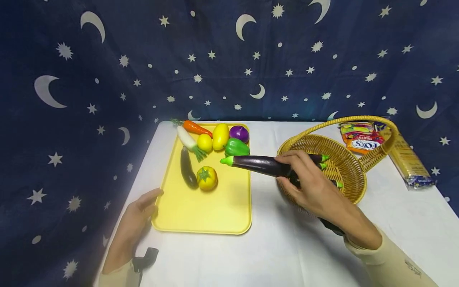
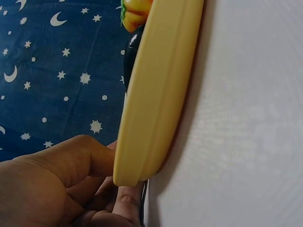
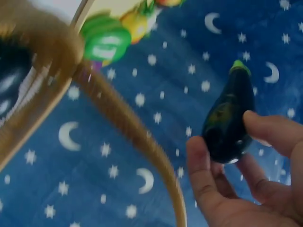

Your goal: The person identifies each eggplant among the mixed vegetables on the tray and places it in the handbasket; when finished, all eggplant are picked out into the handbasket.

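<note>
My right hand (image 1: 313, 185) pinches a dark purple eggplant (image 1: 259, 165) by its thick end, between the yellow tray (image 1: 201, 232) and the wicker basket (image 1: 359, 187). Its green tip points left, over the tray's right edge. In the right wrist view, thumb and fingers hold the eggplant (image 3: 229, 111) round its wide end. More eggplants with green tips (image 1: 324, 158) lie in the basket, partly hidden by the hand. My left hand (image 1: 130, 223) grips the tray's left rim; the left wrist view shows its fingers (image 2: 128, 201) against the rim (image 2: 156, 94).
On the tray lie a carrot (image 1: 195, 128), a white radish (image 1: 186, 138), a green pepper (image 1: 236, 147), an orange-yellow tomato (image 1: 207, 178), another eggplant (image 1: 187, 167) and several others. The basket's tall handle (image 1: 344, 118) arches up. Behind it are snack packets (image 1: 360, 137) and a long golden packet (image 1: 408, 159).
</note>
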`<state>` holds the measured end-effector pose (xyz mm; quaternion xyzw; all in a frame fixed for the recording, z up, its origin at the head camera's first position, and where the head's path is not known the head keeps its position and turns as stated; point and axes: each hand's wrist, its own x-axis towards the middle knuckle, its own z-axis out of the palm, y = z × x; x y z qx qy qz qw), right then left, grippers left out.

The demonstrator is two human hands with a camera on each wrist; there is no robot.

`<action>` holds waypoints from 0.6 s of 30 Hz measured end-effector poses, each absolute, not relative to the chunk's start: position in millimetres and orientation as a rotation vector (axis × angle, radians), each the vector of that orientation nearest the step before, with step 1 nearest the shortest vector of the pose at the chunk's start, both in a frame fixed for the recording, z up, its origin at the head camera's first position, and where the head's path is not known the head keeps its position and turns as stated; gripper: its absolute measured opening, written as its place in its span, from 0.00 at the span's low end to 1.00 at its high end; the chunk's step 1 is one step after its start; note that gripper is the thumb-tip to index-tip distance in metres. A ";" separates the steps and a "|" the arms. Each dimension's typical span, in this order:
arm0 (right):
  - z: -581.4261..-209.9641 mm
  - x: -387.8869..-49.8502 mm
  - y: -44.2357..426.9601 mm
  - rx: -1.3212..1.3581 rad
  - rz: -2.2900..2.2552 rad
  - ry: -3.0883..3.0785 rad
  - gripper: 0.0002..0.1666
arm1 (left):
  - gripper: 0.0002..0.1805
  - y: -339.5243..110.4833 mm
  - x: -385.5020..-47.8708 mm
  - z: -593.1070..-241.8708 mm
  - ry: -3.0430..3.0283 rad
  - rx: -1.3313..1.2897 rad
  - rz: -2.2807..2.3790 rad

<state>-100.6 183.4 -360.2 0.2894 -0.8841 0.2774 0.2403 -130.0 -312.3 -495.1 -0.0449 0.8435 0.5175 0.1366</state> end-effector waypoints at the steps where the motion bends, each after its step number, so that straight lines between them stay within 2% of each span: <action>1: -356.8 -98.0 190.2 0.787 0.764 -2.400 0.26 | 0.30 -312.8 -131.2 -495.0 2.445 -0.121 1.497; 4: -348.8 -90.7 209.1 0.770 0.769 -2.351 0.24 | 0.31 -313.5 -133.3 -495.7 2.429 -0.118 1.519; 7: -345.3 -81.6 226.8 0.721 0.723 -2.339 0.36 | 0.31 -313.1 -133.5 -497.5 2.373 -0.129 1.574; 8: -345.1 -78.3 232.6 0.705 0.716 -2.343 0.37 | 0.31 -312.6 -133.2 -497.4 2.358 -0.141 1.578; 18: -343.0 -52.0 282.2 0.611 0.671 -2.455 0.40 | 0.32 -311.8 -131.9 -497.3 2.414 -0.147 1.543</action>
